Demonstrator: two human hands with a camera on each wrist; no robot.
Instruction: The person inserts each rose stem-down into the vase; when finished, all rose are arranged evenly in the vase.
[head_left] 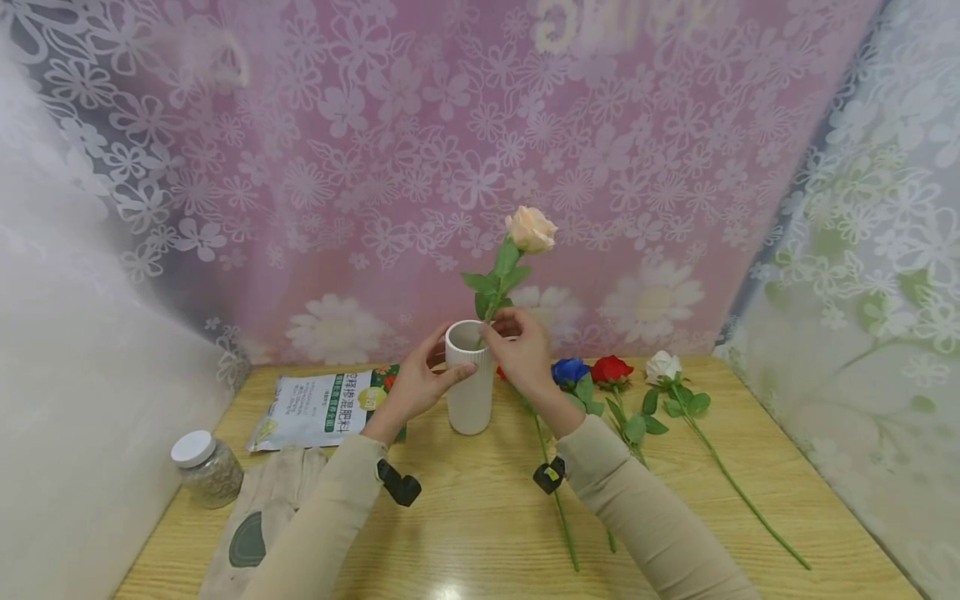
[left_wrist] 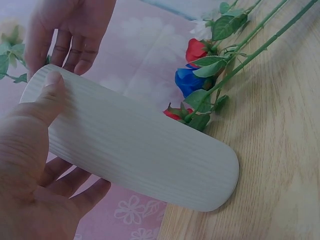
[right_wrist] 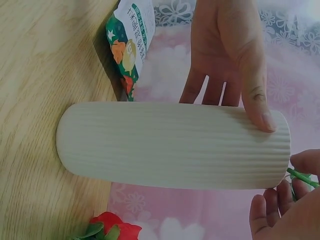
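I see the left arm (head_left: 318, 533) and the right arm (head_left: 656, 508), both in beige sleeves (head_left: 615, 471), stretched forward to the vase (head_left: 470, 404). The left hand (head_left: 417, 385) holds its left side, thumb in front, fingers behind. The right hand (head_left: 521, 350) is at its rim, pinching.

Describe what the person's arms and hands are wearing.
The left sleeve and right sleeve are both long, plain and beige, ending near the wrists. A small black device sits at the left cuff, and a matching black unit with a yellowish mark at the right. The left hand and right hand are bare, with no gloves or rings visible.
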